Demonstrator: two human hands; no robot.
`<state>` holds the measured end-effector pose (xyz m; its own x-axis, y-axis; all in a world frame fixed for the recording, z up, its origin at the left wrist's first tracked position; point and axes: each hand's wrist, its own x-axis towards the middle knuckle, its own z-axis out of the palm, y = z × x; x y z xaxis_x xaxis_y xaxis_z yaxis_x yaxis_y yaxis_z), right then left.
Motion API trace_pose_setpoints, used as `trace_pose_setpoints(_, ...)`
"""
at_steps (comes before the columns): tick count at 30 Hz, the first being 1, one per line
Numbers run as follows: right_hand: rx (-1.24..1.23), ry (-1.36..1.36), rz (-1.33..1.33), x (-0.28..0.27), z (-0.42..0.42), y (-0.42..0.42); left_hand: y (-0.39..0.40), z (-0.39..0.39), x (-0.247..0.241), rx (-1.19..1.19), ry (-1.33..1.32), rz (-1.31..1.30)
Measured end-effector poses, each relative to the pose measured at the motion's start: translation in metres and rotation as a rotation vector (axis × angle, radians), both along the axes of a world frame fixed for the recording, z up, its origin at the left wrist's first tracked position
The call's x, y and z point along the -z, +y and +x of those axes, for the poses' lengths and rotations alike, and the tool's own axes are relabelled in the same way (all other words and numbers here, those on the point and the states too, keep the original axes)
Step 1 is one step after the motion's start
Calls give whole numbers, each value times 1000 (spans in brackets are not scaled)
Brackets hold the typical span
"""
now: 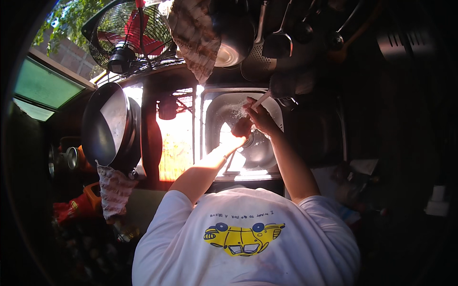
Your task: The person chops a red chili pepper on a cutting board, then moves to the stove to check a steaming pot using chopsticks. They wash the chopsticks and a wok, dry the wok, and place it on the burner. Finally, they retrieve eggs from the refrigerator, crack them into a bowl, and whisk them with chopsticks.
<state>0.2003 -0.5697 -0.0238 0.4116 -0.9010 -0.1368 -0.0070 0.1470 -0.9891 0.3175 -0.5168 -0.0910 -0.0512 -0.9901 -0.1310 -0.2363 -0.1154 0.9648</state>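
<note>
Both my hands are over a stainless steel sink [263,157], close together. A stream of water [263,98] runs down from the tap and splashes on my right hand [263,117], whose fingers are bent in the flow. Just below and to its left is my left hand [242,128], in half shadow beyond a brightly lit wrist. Glare and shadow hide whether either hand holds anything small. Under them the drain [249,138] is partly covered by my left hand. A dark cloth [286,85] hangs around the tap and hides most of it.
Left of the sink, a wok [107,125] stands on edge beside a sunlit counter [175,150]. A striped cloth [195,35], a pan [230,46] and several utensils, including a turner [278,44], hang above. A fan [132,39] stands by the open window [50,84].
</note>
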Motion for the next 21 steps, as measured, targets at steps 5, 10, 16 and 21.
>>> trace_pose_setpoints(5,585,632,-857,2,-95,-19,-9,-7,-27,-51,41,-21)
trace_pose_setpoints(10,275,896,-883,63,-157,-27,-15,-16,-60,-10,41,82)
trace_pose_setpoints(16,413,396,-298,80,-171,-72,-3,-8,-57,77,-189,4)
trace_pose_setpoints(21,738,861,-621,44,-104,-35,8,21,-28,127,-597,-584)
